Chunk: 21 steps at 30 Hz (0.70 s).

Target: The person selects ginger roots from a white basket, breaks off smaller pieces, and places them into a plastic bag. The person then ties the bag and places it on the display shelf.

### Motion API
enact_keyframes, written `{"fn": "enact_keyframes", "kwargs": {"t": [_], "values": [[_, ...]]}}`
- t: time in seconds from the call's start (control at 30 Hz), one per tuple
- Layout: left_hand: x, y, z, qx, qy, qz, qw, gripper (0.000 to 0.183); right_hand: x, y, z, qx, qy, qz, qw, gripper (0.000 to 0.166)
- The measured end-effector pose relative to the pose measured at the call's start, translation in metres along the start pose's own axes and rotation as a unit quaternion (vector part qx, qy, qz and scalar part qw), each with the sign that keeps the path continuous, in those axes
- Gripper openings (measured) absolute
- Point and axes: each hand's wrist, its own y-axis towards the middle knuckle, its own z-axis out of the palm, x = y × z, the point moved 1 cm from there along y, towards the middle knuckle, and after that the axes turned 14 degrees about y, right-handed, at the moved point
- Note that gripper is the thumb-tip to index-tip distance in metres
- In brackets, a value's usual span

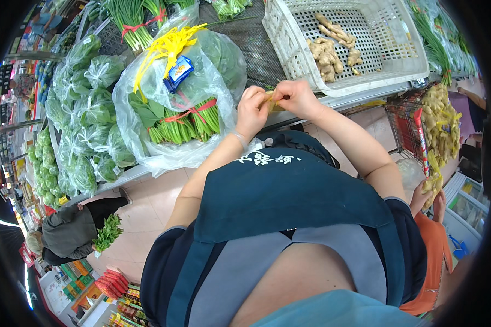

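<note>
My left hand (253, 110) and my right hand (296, 97) meet at the front edge of the produce counter, their fingertips pinched on a small yellow strip (271, 100), perhaps net or tape; its detail is too small to tell. Behind my right hand stands a white perforated plastic crate (288, 53) with several pieces of ginger root (325, 57) in it. To the left lies a large clear plastic bag (127, 118) of leafy greens with stems (180, 128) bound in red tape. On the bag rest a bundle of yellow strips (170, 45) and a blue tape dispenser (179, 73).
Bagged greens (94, 110) cover the counter's left part. At the right stands a shopping cart (403, 126) beside a heap of ginger in yellow nets (440, 118). A person in orange (427, 261) holds netted ginger close on my right; another person (69, 229) carries greens at the left.
</note>
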Motion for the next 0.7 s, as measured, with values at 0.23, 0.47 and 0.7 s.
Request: {"fn": "enact_keyframes", "kwargs": {"t": [0.23,0.47,0.7], "values": [[0.004,-0.005,0.011,0.071,-0.263,-0.189,0.943,0.012,0.0,-0.002,0.015,-0.114,-0.19,-0.169,0.96,0.01],[0.014,0.0,0.012,0.098,-0.502,-0.334,0.792,0.029,-0.013,-0.01,0.014,-0.166,-0.131,-0.177,0.961,0.016],[-0.007,0.013,0.0,0.063,-0.211,-0.177,0.959,0.014,-0.017,-0.012,0.012,-0.178,-0.141,-0.215,0.95,0.015]]}}
